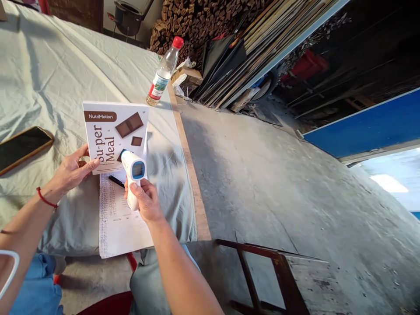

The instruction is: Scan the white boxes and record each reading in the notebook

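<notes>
My left hand (74, 168) grips the lower left edge of a white box (108, 111) printed "NutriMotion Su-per Meal" with chocolate pieces, keeping it upright. In my right hand (144, 199) is a white and blue infrared thermometer (133, 168), its small screen facing me. It is in front of the box's lower right part; whether the two touch I cannot tell. Below them, printed sheets of paper (127, 236) lie at the table's near edge, with a black pen (116, 180) on top, partly hidden by my right hand.
A clear bottle with a red cap (162, 74) stands near the right edge of the cloth-covered table (65, 65). A phone (24, 146) lies at the left. Stacked firewood (197, 22) and leaning boards (256, 48) are behind. A wooden chair (278, 271) is at the lower right.
</notes>
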Tool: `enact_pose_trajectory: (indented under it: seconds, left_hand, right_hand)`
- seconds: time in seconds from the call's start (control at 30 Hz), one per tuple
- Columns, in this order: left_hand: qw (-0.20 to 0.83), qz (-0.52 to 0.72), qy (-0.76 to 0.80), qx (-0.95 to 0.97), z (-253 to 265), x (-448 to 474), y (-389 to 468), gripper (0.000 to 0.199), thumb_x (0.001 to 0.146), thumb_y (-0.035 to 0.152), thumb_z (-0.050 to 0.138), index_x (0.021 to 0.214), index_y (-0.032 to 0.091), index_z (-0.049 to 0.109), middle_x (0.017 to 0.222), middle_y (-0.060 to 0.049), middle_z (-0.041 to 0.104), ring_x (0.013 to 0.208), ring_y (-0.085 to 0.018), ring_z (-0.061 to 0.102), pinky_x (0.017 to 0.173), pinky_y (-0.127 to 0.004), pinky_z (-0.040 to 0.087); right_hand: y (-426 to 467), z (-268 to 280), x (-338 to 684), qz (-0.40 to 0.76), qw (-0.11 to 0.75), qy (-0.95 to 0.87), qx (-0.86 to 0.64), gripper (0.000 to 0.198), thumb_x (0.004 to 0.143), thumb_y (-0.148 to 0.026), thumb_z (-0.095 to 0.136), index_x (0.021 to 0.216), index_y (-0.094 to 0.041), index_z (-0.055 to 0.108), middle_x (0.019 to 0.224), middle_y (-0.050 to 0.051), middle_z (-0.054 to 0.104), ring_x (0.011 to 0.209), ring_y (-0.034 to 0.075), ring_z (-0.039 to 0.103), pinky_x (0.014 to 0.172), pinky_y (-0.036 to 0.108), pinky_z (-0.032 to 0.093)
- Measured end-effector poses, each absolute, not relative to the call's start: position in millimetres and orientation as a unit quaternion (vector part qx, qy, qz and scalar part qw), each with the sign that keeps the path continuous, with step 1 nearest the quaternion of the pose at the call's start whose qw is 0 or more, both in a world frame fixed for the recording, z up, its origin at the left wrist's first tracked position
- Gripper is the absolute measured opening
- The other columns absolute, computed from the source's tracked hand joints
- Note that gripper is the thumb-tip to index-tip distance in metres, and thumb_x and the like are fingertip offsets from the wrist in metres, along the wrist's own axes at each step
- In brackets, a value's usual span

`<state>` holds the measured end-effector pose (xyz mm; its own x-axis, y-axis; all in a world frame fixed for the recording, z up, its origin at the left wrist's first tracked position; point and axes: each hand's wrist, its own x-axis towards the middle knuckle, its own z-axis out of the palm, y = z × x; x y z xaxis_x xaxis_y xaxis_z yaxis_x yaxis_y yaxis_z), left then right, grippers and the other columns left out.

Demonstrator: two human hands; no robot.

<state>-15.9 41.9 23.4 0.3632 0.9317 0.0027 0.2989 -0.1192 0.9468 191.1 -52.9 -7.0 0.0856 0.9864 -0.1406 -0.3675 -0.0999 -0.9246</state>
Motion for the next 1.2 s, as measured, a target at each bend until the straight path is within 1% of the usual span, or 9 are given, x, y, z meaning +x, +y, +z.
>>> enact_pose_trajectory:
  seconds: [0.23, 0.37, 0.53, 0.73, 0.87, 0.97, 1.03, 1.1, 1.2]
  left_hand:
    - [0.474, 0.342, 0.451, 0.674, 20, -15, 42, 0.052, 0.083, 0.061, 0.069, 0.114, 0.02, 0.065, 0.1, -0.006, 0.065, 0.058, -0.01, 0.048, 0.048, -0.022, 0.038]
    - [0.477, 0.348, 0.444, 0.675, 22, -13, 42, 0.052, 0.084, 0.062, 0.068, 0.113, 0.019, 0.064, 0.1, -0.006, 0.064, 0.057, -0.009, 0.046, 0.046, -0.021, 0.037]
    - [0.48, 0.351, 0.438, 0.674, 25, -12, 41, 0.05, 0.086, 0.061, 0.068, 0.109, 0.016, 0.063, 0.096, -0.006, 0.063, 0.058, -0.008, 0.046, 0.047, -0.021, 0.037]
    - [0.487, 0.348, 0.441, 0.669, 29, -9, 41, 0.053, 0.085, 0.061, 0.068, 0.112, 0.015, 0.063, 0.098, -0.007, 0.063, 0.058, -0.008, 0.044, 0.047, -0.021, 0.037]
    - [0.511, 0.356, 0.438, 0.648, 26, -10, 40, 0.059, 0.081, 0.057, 0.075, 0.119, 0.015, 0.061, 0.105, -0.009, 0.065, 0.066, -0.01, 0.052, 0.053, -0.02, 0.043]
    - [0.509, 0.355, 0.427, 0.658, 23, -15, 41, 0.066, 0.081, 0.052, 0.075, 0.132, 0.015, 0.054, 0.114, -0.012, 0.064, 0.079, -0.015, 0.061, 0.063, -0.023, 0.051]
    - [0.473, 0.336, 0.435, 0.688, 22, -20, 41, 0.069, 0.081, 0.048, 0.073, 0.137, 0.016, 0.049, 0.116, -0.012, 0.065, 0.078, -0.016, 0.063, 0.065, -0.026, 0.053]
    - [0.436, 0.313, 0.45, 0.714, 21, -23, 39, 0.066, 0.082, 0.044, 0.072, 0.138, 0.017, 0.049, 0.116, -0.012, 0.066, 0.078, -0.017, 0.064, 0.066, -0.029, 0.054]
    - [0.421, 0.301, 0.459, 0.722, 20, -25, 36, 0.063, 0.083, 0.043, 0.07, 0.135, 0.016, 0.05, 0.118, -0.013, 0.066, 0.081, -0.02, 0.066, 0.071, -0.034, 0.056]
  right_hand:
    - [-51, -7, 184, 0.579, 0.58, -0.332, -0.467, 0.047, 0.063, -0.062, 0.081, 0.076, -0.02, 0.065, 0.064, -0.002, 0.059, 0.055, 0.013, 0.058, 0.051, 0.025, 0.044]
    - [-51, -7, 182, 0.57, 0.586, -0.336, -0.467, 0.048, 0.065, -0.064, 0.079, 0.076, -0.02, 0.064, 0.06, -0.002, 0.057, 0.052, 0.013, 0.057, 0.049, 0.025, 0.042]
    - [-51, -5, 182, 0.583, 0.58, -0.329, -0.464, 0.05, 0.063, -0.065, 0.079, 0.076, -0.02, 0.064, 0.061, -0.002, 0.057, 0.055, 0.015, 0.06, 0.051, 0.026, 0.045]
    - [-51, -3, 184, 0.611, 0.571, -0.312, -0.451, 0.053, 0.058, -0.068, 0.081, 0.073, -0.02, 0.064, 0.064, -0.001, 0.058, 0.053, 0.014, 0.057, 0.048, 0.026, 0.045]
    - [-56, -1, 194, 0.602, 0.562, -0.343, -0.452, 0.053, 0.064, -0.07, 0.077, 0.073, -0.02, 0.064, 0.067, 0.0, 0.059, 0.054, 0.014, 0.056, 0.051, 0.028, 0.048]
    - [-66, 1, 219, 0.481, 0.544, -0.451, -0.519, 0.045, 0.074, -0.065, 0.074, 0.084, -0.021, 0.069, 0.073, 0.002, 0.064, 0.065, 0.017, 0.06, 0.062, 0.03, 0.053]
    - [-74, -1, 242, 0.319, 0.51, -0.541, -0.588, 0.045, 0.076, -0.055, 0.077, 0.107, -0.023, 0.071, 0.097, 0.006, 0.07, 0.089, 0.022, 0.065, 0.081, 0.035, 0.056]
    - [-81, -9, 266, 0.186, 0.45, -0.616, -0.62, 0.048, 0.081, -0.049, 0.076, 0.119, -0.02, 0.07, 0.113, 0.011, 0.068, 0.105, 0.027, 0.064, 0.095, 0.04, 0.054]
    - [-86, -26, 295, 0.089, 0.344, -0.675, -0.646, 0.045, 0.087, -0.045, 0.072, 0.124, -0.021, 0.068, 0.111, 0.011, 0.068, 0.103, 0.027, 0.065, 0.094, 0.043, 0.054]
